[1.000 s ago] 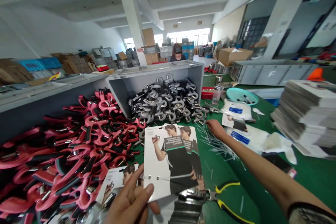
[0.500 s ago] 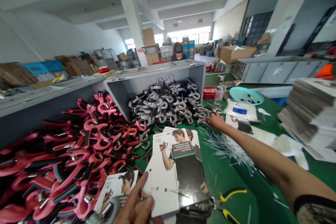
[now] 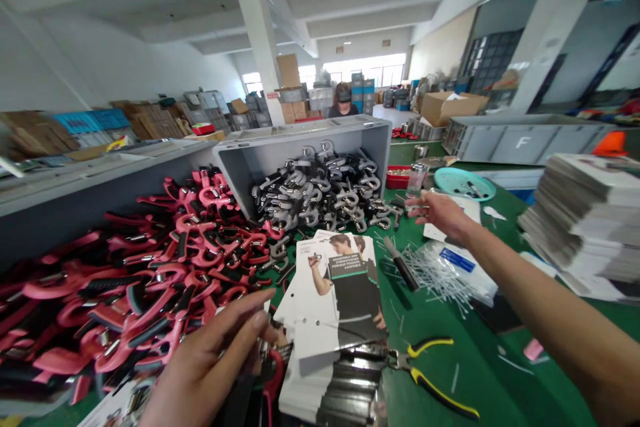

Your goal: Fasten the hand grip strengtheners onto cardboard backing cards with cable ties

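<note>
My left hand (image 3: 215, 353) is at the lower left, fingers stretched out beside a stack of printed cards (image 3: 313, 293). Under and beside its fingers are a pink hand grip strengthener (image 3: 273, 380) and dark parts, partly hidden. My right hand (image 3: 443, 213) hovers at the right with fingers apart, close to a clear jar (image 3: 416, 180). In front of it, white cable ties (image 3: 435, 280) lie loose, partly under a plastic bag with a blue label (image 3: 460, 263). A slim black-and-grey tool (image 3: 403, 267) lies at their left edge. Yellow-and-black pliers (image 3: 430, 373) lie right of the cards.
Pink hand grips (image 3: 185, 267) heap at left; grey ones fill a tipped grey crate (image 3: 300, 137). A turquoise plate (image 3: 465, 185), a red parts box (image 3: 399, 177) and a tall card stack (image 3: 580, 220) stand right. Another person (image 3: 343, 101) is behind the crate.
The labelled bag has shifted nearer, onto the cable ties, where the black-and-grey tool now shows. My right hand has moved right and spread its fingers; my left hand has come off the cards.
</note>
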